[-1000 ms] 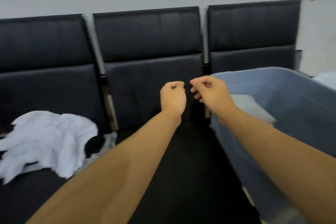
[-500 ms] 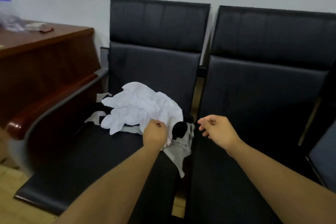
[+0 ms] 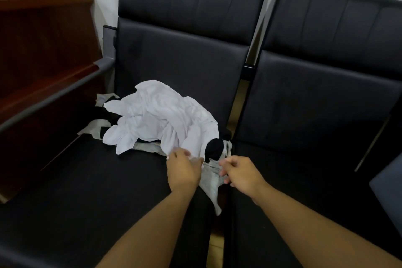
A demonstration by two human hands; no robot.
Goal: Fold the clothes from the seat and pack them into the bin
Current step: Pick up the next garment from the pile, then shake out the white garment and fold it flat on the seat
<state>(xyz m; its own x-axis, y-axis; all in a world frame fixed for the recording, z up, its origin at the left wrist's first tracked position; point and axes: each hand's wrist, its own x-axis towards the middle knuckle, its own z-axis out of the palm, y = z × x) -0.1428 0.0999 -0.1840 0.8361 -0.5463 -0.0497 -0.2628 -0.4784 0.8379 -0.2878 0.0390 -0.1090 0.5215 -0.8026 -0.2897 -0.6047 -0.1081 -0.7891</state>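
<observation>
On seat (image 3: 87, 191) | clothes (image 3: 161, 117) crumpled, white over black | left hand (image 3: 183, 169) touching

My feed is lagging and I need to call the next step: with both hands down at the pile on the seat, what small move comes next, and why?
Probably lift the white garment up off the seat. The left hand already pinches its near edge, and the right hand is at the grey cloth beside it. The pile is still crumpled with dark pieces tangled in, so one item must come free before folding.
</observation>
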